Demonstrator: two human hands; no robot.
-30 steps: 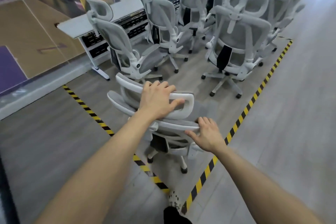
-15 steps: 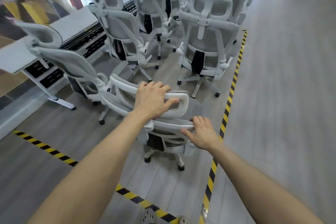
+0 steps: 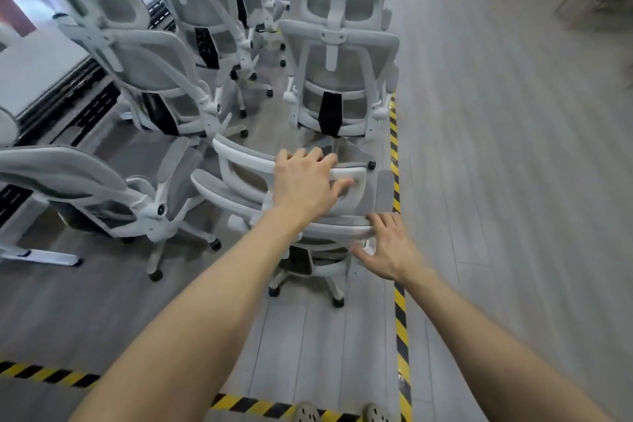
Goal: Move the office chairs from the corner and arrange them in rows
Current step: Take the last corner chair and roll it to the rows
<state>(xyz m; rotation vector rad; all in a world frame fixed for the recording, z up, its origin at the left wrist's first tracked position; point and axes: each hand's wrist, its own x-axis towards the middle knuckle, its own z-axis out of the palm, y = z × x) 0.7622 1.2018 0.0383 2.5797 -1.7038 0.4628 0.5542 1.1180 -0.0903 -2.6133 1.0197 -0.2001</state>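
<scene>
A white-framed, grey-mesh office chair [image 3: 239, 181] stands just in front of me with its back towards me. My left hand [image 3: 305, 187] is closed over the top of its headrest. My right hand [image 3: 390, 247] lies on the right end of the backrest's top edge, fingers spread over the rim and thumb below. Directly ahead is another chair [image 3: 342, 72], also seen from behind, very close to the one I hold. More chairs of the same kind stand to the left [image 3: 144, 62] and further back [image 3: 212, 3].
Yellow-and-black floor tape runs along the right side [image 3: 399, 319] and across the bottom [image 3: 44, 375]. A white desk [image 3: 37, 62] with black trays stands at the left. Another chair [image 3: 68, 178] stands at the near left. Bare grey floor [image 3: 513, 181] spreads to the right. My shoes [image 3: 342, 414] show at the bottom.
The chair in my hands has rolled forward past the tape line and in behind the right-hand chair. The view has swung right, and the chairs ahead are now closer.
</scene>
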